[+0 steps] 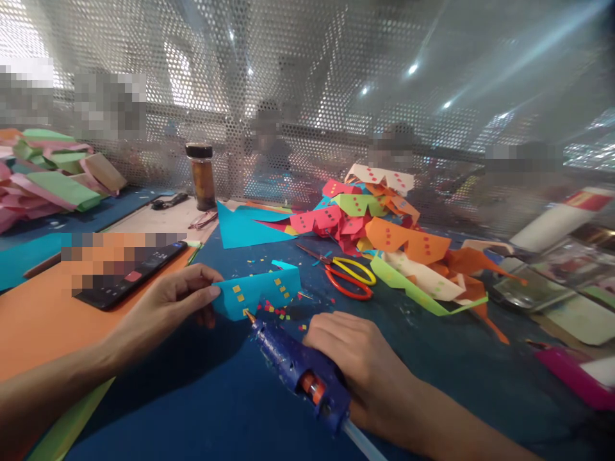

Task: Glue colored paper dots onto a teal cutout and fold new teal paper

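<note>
My left hand (175, 296) pinches the left end of a folded cyan paper piece (259, 291) dotted with small yellow squares, holding it just above the dark blue table. My right hand (358, 362) is wrapped round a blue hot glue gun (298, 365). Its nozzle tip touches the lower edge of the cyan piece. Tiny red and yellow paper squares (276, 310) lie scattered under that edge.
Red and yellow scissors (348, 275) lie beyond the cyan piece. A heap of folded coloured papers (384, 221) sits at the back right. A phone (129, 275) rests on orange paper (33, 320) to the left. A jar (202, 176) stands by the perforated metal screen.
</note>
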`<action>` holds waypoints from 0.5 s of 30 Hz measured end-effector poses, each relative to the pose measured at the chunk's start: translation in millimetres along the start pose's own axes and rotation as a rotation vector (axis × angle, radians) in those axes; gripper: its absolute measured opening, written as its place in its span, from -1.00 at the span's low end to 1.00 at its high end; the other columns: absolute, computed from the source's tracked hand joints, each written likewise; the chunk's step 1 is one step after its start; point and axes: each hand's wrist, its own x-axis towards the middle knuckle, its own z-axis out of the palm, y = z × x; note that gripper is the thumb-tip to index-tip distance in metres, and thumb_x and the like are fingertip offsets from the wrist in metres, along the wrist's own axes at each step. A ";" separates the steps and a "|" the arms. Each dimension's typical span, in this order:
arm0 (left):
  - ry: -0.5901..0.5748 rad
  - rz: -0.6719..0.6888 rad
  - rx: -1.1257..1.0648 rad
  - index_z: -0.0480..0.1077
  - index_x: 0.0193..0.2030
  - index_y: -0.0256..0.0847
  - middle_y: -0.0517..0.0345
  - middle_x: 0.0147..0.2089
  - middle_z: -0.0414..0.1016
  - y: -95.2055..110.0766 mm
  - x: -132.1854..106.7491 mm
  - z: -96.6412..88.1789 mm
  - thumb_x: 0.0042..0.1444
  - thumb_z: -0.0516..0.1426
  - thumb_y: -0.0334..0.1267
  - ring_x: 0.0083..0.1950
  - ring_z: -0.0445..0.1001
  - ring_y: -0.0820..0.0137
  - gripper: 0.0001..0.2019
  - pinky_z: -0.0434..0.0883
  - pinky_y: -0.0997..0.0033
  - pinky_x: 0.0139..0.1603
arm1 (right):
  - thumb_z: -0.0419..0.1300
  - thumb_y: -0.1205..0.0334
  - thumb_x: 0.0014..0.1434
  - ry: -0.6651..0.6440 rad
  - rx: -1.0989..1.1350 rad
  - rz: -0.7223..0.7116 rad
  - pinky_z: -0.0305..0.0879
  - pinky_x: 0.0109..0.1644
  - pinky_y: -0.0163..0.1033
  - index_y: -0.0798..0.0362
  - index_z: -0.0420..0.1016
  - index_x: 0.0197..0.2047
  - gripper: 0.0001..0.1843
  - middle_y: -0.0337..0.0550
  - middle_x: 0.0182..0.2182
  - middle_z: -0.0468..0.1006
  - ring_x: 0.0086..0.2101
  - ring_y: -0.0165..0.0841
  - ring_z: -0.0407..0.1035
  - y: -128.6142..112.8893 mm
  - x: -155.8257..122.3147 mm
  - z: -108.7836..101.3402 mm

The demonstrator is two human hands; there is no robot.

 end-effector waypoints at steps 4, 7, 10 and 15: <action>-0.010 0.013 0.006 0.40 -0.18 -0.16 0.28 -0.47 0.52 -0.7 0.8 0.3 0.24 0.15 -0.01 -0.41 0.50 0.41 -0.75 0.43 0.44 -0.34 | 0.04 0.25 0.27 0.004 -0.017 -0.018 0.01 -0.36 -0.22 0.04 0.25 -0.37 -0.85 -0.21 -0.45 0.40 -0.44 -0.36 0.18 -0.2 0.1 0.5; -0.015 0.020 0.012 0.41 -0.18 -0.16 0.28 -0.48 0.52 -1.2 1.1 0.2 0.25 0.14 -0.02 -0.42 0.50 0.42 -0.76 0.44 0.44 -0.34 | 0.05 0.22 0.28 0.013 -0.033 -0.022 0.00 -0.37 -0.22 0.04 0.26 -0.37 -0.82 -0.22 -0.46 0.39 -0.45 -0.36 0.17 0.5 -0.3 1.3; -0.017 0.025 0.012 0.41 -0.18 -0.17 0.26 -0.48 0.52 -0.9 0.9 0.0 0.26 0.13 -0.03 -0.42 0.50 0.41 -0.76 0.45 0.43 -0.34 | 0.07 0.22 0.28 0.008 -0.049 -0.021 0.00 -0.37 -0.22 0.05 0.27 -0.37 -0.82 -0.21 -0.46 0.40 -0.44 -0.36 0.18 1.0 -0.4 2.2; -0.020 0.041 0.005 0.42 -0.18 -0.18 0.26 -0.49 0.52 0.3 0.1 0.8 0.25 0.14 -0.02 -0.43 0.51 0.41 -0.75 0.45 0.43 -0.36 | 0.10 0.24 0.26 -0.002 -0.055 -0.014 0.01 -0.37 -0.22 0.06 0.29 -0.37 -0.84 -0.20 -0.45 0.42 -0.43 -0.36 0.20 1.6 0.2 3.0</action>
